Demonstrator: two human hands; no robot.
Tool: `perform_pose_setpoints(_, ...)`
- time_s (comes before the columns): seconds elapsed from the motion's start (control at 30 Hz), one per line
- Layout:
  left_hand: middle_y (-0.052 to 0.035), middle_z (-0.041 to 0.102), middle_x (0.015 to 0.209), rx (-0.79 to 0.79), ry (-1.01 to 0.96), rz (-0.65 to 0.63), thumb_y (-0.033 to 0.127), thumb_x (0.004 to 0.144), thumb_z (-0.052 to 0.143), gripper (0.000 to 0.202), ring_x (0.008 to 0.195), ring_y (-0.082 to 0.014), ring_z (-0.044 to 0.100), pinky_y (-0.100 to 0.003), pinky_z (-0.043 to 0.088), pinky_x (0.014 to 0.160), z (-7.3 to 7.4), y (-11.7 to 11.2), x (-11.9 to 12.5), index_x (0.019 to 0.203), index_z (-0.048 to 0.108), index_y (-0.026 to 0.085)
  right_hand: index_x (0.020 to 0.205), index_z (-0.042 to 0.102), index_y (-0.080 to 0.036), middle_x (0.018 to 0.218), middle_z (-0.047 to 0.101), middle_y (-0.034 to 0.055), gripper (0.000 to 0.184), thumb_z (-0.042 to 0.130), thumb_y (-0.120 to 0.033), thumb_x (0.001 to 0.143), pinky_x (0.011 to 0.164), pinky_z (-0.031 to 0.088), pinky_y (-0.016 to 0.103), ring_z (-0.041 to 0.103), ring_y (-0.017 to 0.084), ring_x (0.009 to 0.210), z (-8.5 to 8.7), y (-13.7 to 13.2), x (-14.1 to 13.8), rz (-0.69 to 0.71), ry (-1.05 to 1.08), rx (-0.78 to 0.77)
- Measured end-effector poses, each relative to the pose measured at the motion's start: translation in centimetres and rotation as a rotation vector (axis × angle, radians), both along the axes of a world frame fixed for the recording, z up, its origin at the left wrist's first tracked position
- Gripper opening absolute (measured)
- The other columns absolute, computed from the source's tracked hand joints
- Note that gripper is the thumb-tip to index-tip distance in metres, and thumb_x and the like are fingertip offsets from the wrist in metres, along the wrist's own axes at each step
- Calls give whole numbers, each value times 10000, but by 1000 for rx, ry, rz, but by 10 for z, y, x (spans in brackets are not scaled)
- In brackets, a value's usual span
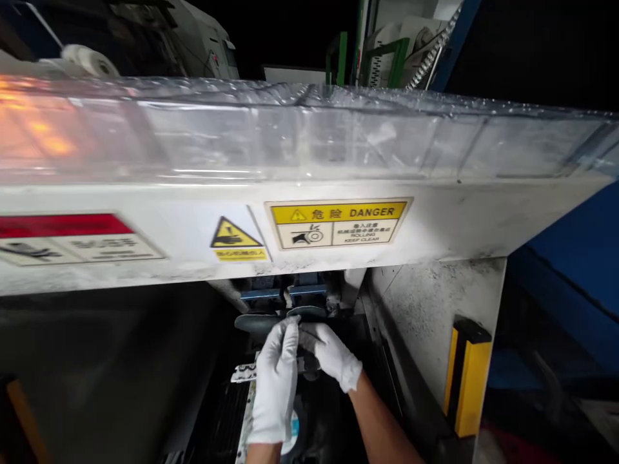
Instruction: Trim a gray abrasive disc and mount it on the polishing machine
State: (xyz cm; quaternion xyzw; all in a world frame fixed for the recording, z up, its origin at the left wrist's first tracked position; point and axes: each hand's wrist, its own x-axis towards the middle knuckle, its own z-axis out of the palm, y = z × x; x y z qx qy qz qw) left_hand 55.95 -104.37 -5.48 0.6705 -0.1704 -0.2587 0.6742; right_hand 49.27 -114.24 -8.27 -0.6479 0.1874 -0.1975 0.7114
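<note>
Both my hands wear white gloves and reach into the opening under a white machine housing [435, 225]. My left hand [276, 380] has its fingers pressed together, pinching at a dark disc-shaped part [261, 322] below a blue fixture [304, 291]. My right hand [331, 354] curls around the same dark part from the right. What exactly the fingers grip is hidden in shadow. A small white patterned piece [244, 372] lies just left of my left hand.
A clear plastic guard [309, 129] tops the housing. A yellow danger label [338, 223] and a hand-warning triangle [233, 236] are on its face. A yellow-and-black post [467, 377] stands right of the opening. Blue framework [575, 270] is at the right.
</note>
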Motion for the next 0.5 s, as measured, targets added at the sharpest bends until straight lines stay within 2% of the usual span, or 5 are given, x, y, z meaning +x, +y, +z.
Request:
perform_pose_setpoints(0.13,-80,688,1082,49,-94,47,575,813,630,452,1070,-269,605,-384,437,1005,-1,-13,12,1044,652,188,802,755,-182,780,715,41,389,670,-561,799,747,506,333,630,207,744,-9,-5,33,-81,-100,56)
perform_pose_setpoints(0.27,-90,692,1080,66,-123,1,540,827,629,406,1050,-269,620,-385,452,994,-4,-12,13,1012,665,181,781,763,-173,784,730,50,344,707,-513,778,773,507,337,642,213,759,-13,-6,41,-149,-122,85)
perform_pose_setpoints(0.37,-86,679,1151,29,-129,13,505,863,596,373,1116,-257,608,-379,430,1050,-1,0,1,1060,665,195,792,762,-172,771,730,36,296,734,-465,764,762,505,325,643,201,746,-6,-11,27,-77,-87,95)
perform_pose_setpoints(0.43,-81,651,1241,37,-89,58,489,885,568,385,1199,-250,574,-381,396,1099,2,9,-9,1148,638,215,775,758,-163,748,727,33,277,739,-438,767,739,504,314,645,195,733,-3,-16,8,-18,-30,92)
perform_pose_setpoints(0.5,-84,622,1313,64,-1,67,489,890,562,417,1274,-257,530,-392,375,1125,3,13,-15,1211,615,229,740,741,-158,728,718,29,275,733,-431,779,724,507,301,647,184,722,-3,-19,-14,-17,34,88)
